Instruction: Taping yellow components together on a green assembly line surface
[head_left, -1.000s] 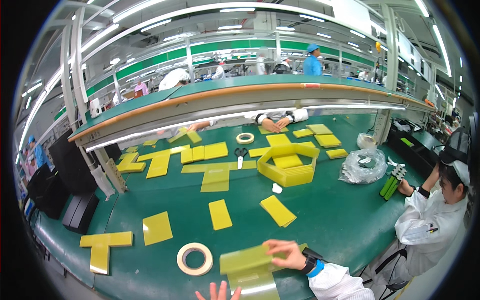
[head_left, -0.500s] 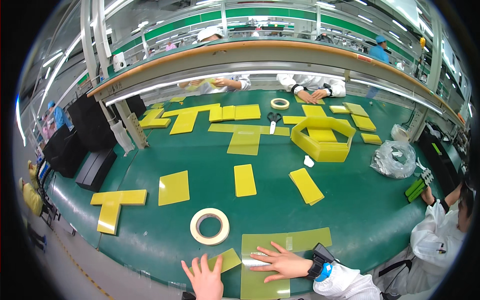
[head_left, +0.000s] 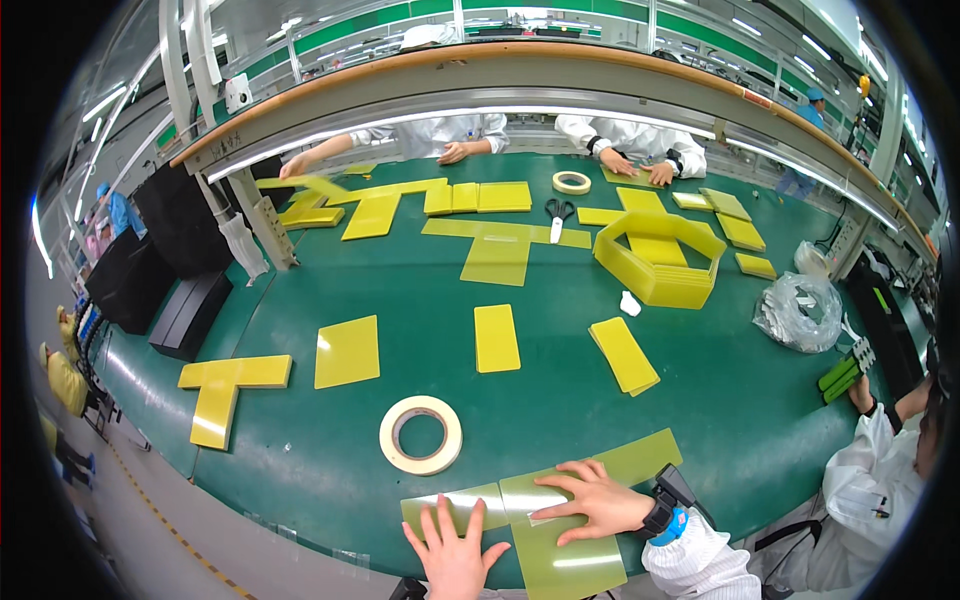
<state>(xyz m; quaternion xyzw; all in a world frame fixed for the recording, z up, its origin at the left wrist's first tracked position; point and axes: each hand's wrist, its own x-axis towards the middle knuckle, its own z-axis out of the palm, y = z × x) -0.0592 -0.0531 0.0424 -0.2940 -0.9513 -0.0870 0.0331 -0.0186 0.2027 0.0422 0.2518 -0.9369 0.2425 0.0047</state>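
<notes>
At the near edge of the green table lie thin yellow translucent sheets in a T shape. My left hand [head_left: 452,556] rests with fingers spread on the narrow left sheet [head_left: 412,507], which meets the larger middle sheet [head_left: 572,568]. My right hand [head_left: 592,503] presses flat with fingers apart on the upper part of that larger sheet. Another narrow sheet [head_left: 645,455] reaches out to the right beyond my fingers. A small pale strip shows partly under my right fingers; most of it is hidden. Beyond my hands lies a roll of cream tape [head_left: 420,435].
Stacks of yellow sheets [head_left: 240,372] lie left, with single ones [head_left: 347,352] mid-table. Further off are scissors [head_left: 558,220], a yellow hexagonal frame [head_left: 655,270] and another tape roll [head_left: 571,182]. A clear plastic bag [head_left: 798,312] sits right. Co-workers' hands [head_left: 635,170] work across the table.
My left hand has shifted right, and the narrow left sheet now adjoins the larger one. The larger sheet has turned slightly. Across the table, a co-worker's arm has reached out left.
</notes>
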